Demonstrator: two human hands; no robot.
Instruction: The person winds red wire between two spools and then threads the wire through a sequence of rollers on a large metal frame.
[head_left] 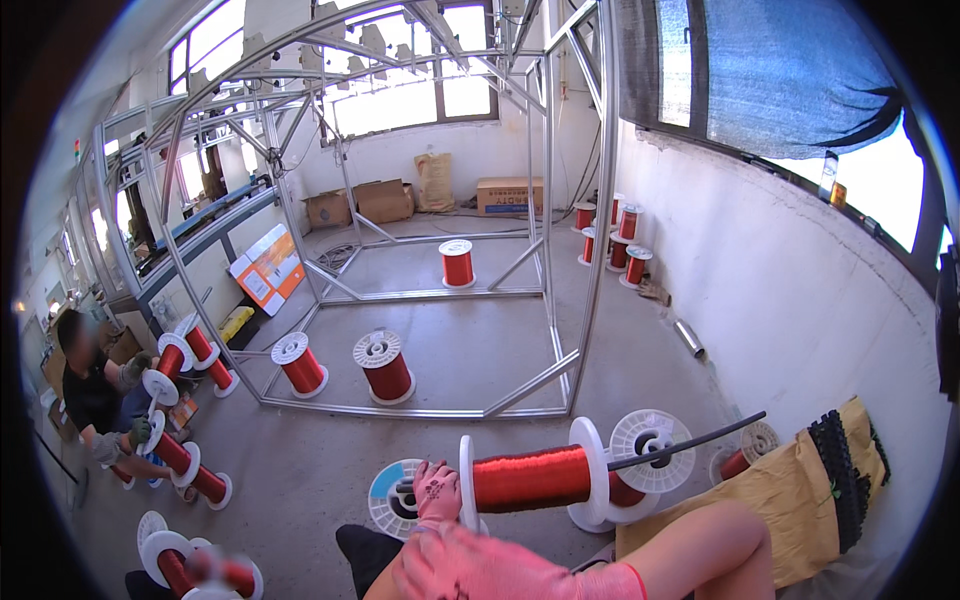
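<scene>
A large spool of red wire (532, 476) with white flanges lies sideways in front of me. A dark rod (700, 438) runs through it and sticks out far to the right. My left hand (437, 490), in a pink glove, is closed around the rod's short left end beside the flange. Nearer to me, my right hand (490, 568), also pink-gloved, lies across the left wrist; its fingertips are hidden. Behind the spool stands another red spool (652, 452), partly covered. Below the left hand is a spool's white flange (388, 500) with a blue patch.
An aluminium frame (420, 411) stands ahead, with red spools (384, 368) inside it. More spools (622, 240) line the right wall. At left a co-worker (100, 390) handles spools. A tan sack (740, 520) lies at my right, and cartons (510, 196) stand at the back.
</scene>
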